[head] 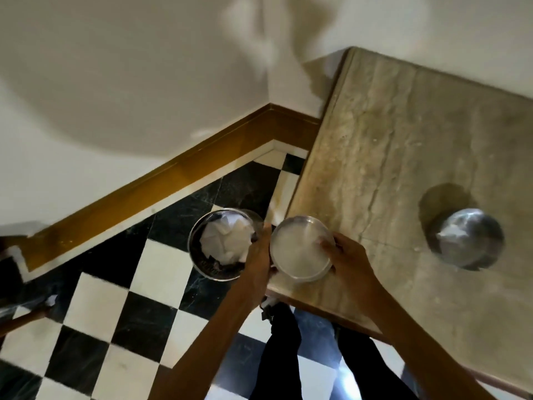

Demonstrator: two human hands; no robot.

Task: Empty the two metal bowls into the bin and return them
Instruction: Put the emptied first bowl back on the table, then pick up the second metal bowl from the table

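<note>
My left hand (pixel 257 256) grips the right rim of a metal bowl (pixel 207 255) and holds it over the checkered floor, just left of the table. Crumpled white paper (pixel 226 242) and dark scraps lie in it. My right hand (pixel 347 262) grips a second, shallower metal bowl (pixel 300 252) at its right rim. This bowl sits over the near left corner of the marble table (pixel 389 140), and its inside looks pale and bare. The two bowls are side by side and almost touch.
A third round metal vessel (pixel 467 238) stands on the table to the right. A dark object with shiny plastic (pixel 20 306) shows at the far left edge, partly cut off. A wall with a brown skirting board (pixel 173 180) runs behind. My legs are below the table corner.
</note>
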